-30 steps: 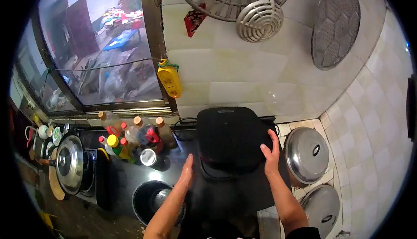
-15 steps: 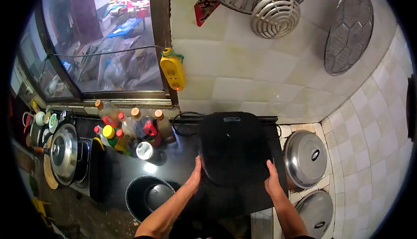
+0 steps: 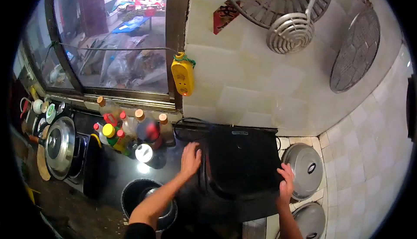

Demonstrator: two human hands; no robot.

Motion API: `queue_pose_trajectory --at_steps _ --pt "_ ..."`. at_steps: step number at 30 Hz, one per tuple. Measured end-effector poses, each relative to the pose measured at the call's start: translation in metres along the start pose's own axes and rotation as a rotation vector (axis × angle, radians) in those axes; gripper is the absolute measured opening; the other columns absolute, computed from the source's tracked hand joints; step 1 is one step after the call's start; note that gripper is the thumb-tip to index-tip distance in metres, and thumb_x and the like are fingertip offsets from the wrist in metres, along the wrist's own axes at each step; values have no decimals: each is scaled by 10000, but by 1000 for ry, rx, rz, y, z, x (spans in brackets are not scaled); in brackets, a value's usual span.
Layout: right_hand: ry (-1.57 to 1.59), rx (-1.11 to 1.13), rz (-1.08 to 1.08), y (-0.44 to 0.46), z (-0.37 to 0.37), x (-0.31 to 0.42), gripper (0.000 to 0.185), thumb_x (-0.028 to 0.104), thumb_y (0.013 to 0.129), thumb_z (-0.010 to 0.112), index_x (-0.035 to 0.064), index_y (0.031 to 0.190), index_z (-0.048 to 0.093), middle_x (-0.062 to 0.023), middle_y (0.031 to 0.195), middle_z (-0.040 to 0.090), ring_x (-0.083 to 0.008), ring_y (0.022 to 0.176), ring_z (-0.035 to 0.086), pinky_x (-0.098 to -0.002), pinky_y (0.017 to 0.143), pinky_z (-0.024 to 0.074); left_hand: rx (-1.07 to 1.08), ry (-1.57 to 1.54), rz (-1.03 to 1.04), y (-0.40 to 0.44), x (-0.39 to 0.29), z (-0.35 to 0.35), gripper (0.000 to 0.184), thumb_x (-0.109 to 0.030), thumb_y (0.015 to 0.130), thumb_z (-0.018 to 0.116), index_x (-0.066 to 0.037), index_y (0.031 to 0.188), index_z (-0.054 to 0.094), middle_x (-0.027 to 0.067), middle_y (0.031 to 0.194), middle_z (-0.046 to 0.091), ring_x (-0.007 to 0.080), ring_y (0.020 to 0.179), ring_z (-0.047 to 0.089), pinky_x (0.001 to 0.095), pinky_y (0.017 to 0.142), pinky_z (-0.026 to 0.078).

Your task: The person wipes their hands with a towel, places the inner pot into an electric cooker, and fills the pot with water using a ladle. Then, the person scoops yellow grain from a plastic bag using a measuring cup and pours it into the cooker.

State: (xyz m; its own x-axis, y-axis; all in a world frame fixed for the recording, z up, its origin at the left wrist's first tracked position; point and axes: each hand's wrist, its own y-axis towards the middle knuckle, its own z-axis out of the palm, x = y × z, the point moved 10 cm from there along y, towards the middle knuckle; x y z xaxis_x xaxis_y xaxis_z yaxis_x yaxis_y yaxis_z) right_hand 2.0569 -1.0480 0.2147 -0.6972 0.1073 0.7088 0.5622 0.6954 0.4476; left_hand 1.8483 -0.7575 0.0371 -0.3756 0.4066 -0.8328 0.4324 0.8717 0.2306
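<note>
A black, flat, squarish appliance with rounded corners (image 3: 243, 163) lies on the dark countertop (image 3: 173, 169), a small label at its back edge. To its left, my left hand (image 3: 191, 158) is off the side with fingers apart, holding nothing. My right hand (image 3: 285, 182) is at the appliance's right edge, fingers loosely spread and nothing in them; whether it still touches the edge I cannot tell. Below my left forearm is a black round pot or bucket (image 3: 130, 195), partly hidden by the arm.
Several bottles (image 3: 141, 128) and a white-topped can (image 3: 144, 153) stand left of the appliance. A lidded pan (image 3: 60, 148) sits on a stove further left. Steel lids (image 3: 304, 169) lie at the right. A yellow power strip (image 3: 182, 76) hangs by the window; a wire strainer (image 3: 291, 32) hangs above.
Both hands have come off the sides of the black appliance, and their fingers have spread. The left hand moved up and left, the right hand outward. The camera view has shifted slightly.
</note>
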Motion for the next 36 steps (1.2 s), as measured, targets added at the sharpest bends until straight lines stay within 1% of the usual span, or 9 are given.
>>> queue_pose_trajectory --at_steps 5,12,18,21,24,27,31,34,36 --pt "23 -33 31 -1 2 4 437 324 882 424 -8 1109 595 -204 1268 516 -345 1226 440 -432 1060 281 -31 663 495 88 -19 23 351 -98 777 561 -54 1124 528 138 1137 557 317 1177 471 447 979 350" --pt "15 -6 56 -21 10 -5 354 288 891 508 7 1089 591 -198 1263 508 -327 1203 459 -420 1038 309 42 1030 468 134 28 62 239 -187 849 510 -124 1069 579 58 976 549 220 992 509 452 918 358" --pt "49 -85 -26 -5 1 7 435 360 931 405 -12 1047 598 -209 1224 532 -342 1181 474 -438 1029 313 150 950 441 135 25 68 188 -190 853 513 -119 1013 579 75 954 575 233 973 539 413 855 404" --pt "34 -97 -66 15 -5 17 480 386 945 354 -18 1030 598 -210 1200 545 -339 1174 480 -440 1016 327 155 783 340 127 15 57 124 -170 852 512 -106 947 560 100 889 607 271 885 595 402 748 458" --pt "-32 -80 -135 34 -8 14 488 381 956 318 -20 1031 587 -209 1177 554 -330 1150 493 -424 1004 337 49 631 284 104 -3 21 89 -153 855 532 -80 905 520 137 826 613 325 807 619 443 671 478" --pt "90 -168 -191 59 -11 25 477 380 958 329 -18 1038 580 -185 1152 562 -311 1120 503 -403 998 340 -37 436 70 82 10 -13 123 -159 868 552 -58 903 490 173 813 598 370 795 606 486 674 469" --pt "228 -251 1 111 -11 28 417 314 993 308 -11 1060 561 -115 1073 557 -214 1030 505 -338 956 351 -2 279 -200 55 22 -40 167 -164 889 550 -23 949 483 245 934 614 434 893 585 510 723 459" --pt "238 -329 -34 159 -11 35 416 304 1007 291 -10 1071 555 -102 1081 548 -190 1017 500 -312 945 352 11 254 -296 47 45 -35 189 -143 877 556 -19 1008 501 258 985 611 436 939 578 504 764 460" --pt "225 -334 -78 188 -5 29 414 308 1007 299 -11 1101 546 -97 1097 548 -194 1048 498 -308 963 347 -25 203 -196 42 43 -36 229 -123 869 553 -17 1068 509 253 988 613 434 948 576 504 785 456"
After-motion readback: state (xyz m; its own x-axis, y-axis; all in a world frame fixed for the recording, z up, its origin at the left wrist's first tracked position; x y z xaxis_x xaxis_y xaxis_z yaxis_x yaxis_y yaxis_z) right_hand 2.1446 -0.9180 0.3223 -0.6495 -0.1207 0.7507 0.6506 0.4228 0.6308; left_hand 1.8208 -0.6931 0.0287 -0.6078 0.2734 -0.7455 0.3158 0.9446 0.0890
